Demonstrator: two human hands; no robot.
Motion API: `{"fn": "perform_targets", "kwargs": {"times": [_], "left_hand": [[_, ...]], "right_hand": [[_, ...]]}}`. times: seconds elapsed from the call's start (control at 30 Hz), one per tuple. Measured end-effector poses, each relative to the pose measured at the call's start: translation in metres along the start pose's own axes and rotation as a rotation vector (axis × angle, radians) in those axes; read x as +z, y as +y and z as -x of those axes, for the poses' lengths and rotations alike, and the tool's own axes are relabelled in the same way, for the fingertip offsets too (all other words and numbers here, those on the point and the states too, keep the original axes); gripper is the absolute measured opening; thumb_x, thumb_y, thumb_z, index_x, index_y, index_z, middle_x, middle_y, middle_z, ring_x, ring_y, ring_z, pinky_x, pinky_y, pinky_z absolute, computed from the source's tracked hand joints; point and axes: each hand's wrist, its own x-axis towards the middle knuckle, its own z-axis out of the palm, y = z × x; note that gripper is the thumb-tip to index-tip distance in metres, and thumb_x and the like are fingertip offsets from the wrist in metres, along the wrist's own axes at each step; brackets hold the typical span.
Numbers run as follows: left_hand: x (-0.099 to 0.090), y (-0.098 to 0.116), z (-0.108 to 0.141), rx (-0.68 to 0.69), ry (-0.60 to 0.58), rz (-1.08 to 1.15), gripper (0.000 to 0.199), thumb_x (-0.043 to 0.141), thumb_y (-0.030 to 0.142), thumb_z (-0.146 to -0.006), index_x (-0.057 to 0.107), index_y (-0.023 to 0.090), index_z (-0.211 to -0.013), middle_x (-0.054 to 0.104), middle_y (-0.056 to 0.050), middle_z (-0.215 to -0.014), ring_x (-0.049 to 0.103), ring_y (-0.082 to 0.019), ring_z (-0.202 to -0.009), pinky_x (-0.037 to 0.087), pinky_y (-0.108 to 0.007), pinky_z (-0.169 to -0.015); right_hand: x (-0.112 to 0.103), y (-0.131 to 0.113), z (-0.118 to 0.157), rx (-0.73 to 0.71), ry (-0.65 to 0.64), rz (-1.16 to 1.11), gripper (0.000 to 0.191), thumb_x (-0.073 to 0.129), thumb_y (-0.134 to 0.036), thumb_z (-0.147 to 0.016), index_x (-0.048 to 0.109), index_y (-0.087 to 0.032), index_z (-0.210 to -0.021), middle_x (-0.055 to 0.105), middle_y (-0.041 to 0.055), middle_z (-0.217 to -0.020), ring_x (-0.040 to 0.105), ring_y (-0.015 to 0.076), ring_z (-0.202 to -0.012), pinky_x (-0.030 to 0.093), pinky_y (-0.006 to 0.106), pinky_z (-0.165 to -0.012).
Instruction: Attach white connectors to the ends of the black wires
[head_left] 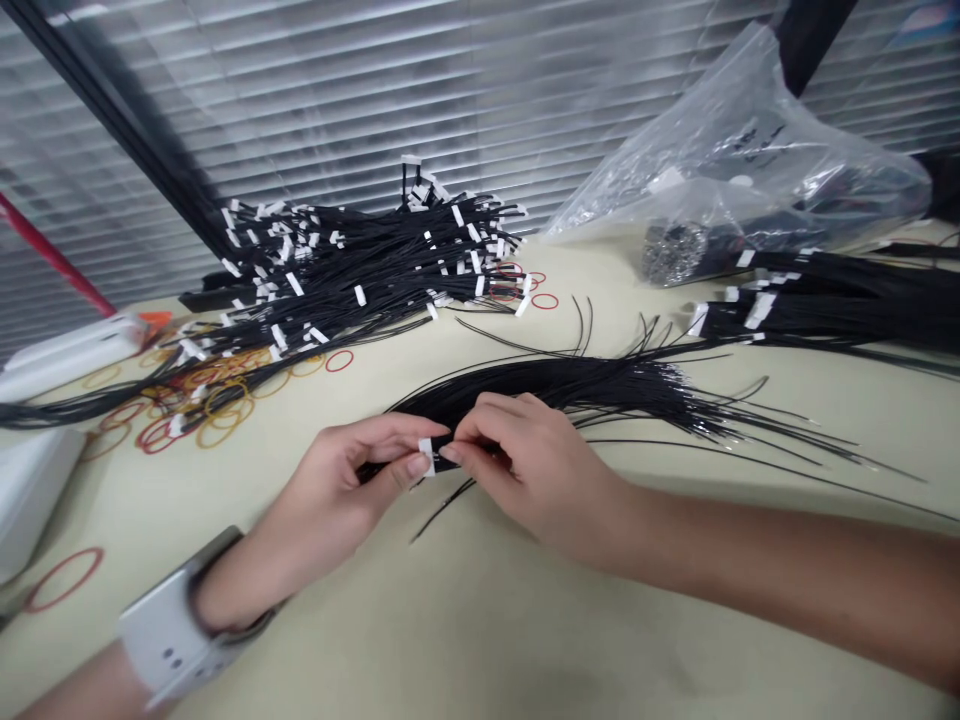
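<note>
A thick bundle of thin black wires [570,392] lies across the table in front of me, its loose ends fanning out to the right. My left hand [349,480] and my right hand [517,462] meet at the bundle's left end. Both pinch it from either side, with their fingertips at a small white connector [426,456]. A white cuff [169,640] wraps my left wrist. The fingers hide part of the bundle and most of the connector's surroundings.
A large heap of black wires with white connectors [360,262] sits behind my hands. Another wire bundle [832,312] lies at right, below a clear plastic bag [750,170]. Scattered rubber bands [217,410] lie at left, near white boxes [30,490]. Window blinds [375,100] stand behind the table.
</note>
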Motion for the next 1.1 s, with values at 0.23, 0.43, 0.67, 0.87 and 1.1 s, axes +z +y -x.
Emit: {"fn": "perform_targets", "kwargs": {"times": [0.23,0.43,0.67,0.87,1.1], "left_hand": [[-0.002,0.001,-0.002,-0.007,0.006,-0.026,0.022,0.058,0.024,-0.079,0.061,0.017,-0.099,0.069,-0.001,-0.079,0.061,-0.012,-0.072,0.047,-0.018,-0.062],[-0.004,-0.001,-0.002,0.003,0.001,-0.014,0.019,0.057,0.024,-0.079,0.061,0.017,-0.096,0.068,-0.002,-0.078,0.061,-0.013,-0.071,0.047,-0.019,-0.061],[-0.005,-0.002,-0.004,-0.023,-0.038,0.001,0.018,0.056,0.021,-0.079,0.06,0.018,-0.096,0.066,0.0,-0.074,0.058,-0.01,-0.067,0.044,-0.017,-0.058],[-0.005,-0.003,-0.004,-0.048,-0.047,0.043,0.017,0.057,0.02,-0.079,0.061,0.019,-0.095,0.066,0.001,-0.077,0.058,-0.009,-0.07,0.044,-0.015,-0.06],[-0.005,-0.006,-0.004,-0.06,-0.05,0.06,0.018,0.058,0.021,-0.078,0.062,0.019,-0.095,0.066,0.001,-0.077,0.059,-0.01,-0.071,0.045,-0.015,-0.061]], "right_hand": [[-0.003,0.0,0.001,-0.011,-0.018,-0.012,0.013,0.042,-0.014,-0.084,0.054,-0.015,-0.078,0.054,0.0013,-0.078,0.046,0.0098,-0.068,0.034,0.025,-0.064],[-0.003,0.002,0.002,0.028,-0.02,-0.126,0.019,0.047,-0.013,-0.081,0.046,-0.017,-0.1,0.057,0.0015,-0.082,0.053,0.0117,-0.072,0.039,0.024,-0.064],[-0.004,0.006,0.001,0.056,-0.108,-0.187,0.027,0.044,-0.011,-0.082,0.037,-0.019,-0.106,0.057,-0.0003,-0.078,0.052,0.0117,-0.071,0.038,0.024,-0.062],[-0.004,0.009,0.002,0.061,-0.098,-0.206,0.03,0.045,-0.01,-0.081,0.036,-0.02,-0.107,0.056,-0.0022,-0.077,0.051,0.0101,-0.069,0.038,0.023,-0.062],[-0.007,0.008,0.001,0.129,-0.116,-0.297,0.03,0.049,-0.011,-0.08,0.036,-0.021,-0.106,0.056,-0.0056,-0.072,0.05,0.007,-0.063,0.037,0.02,-0.057]]}}
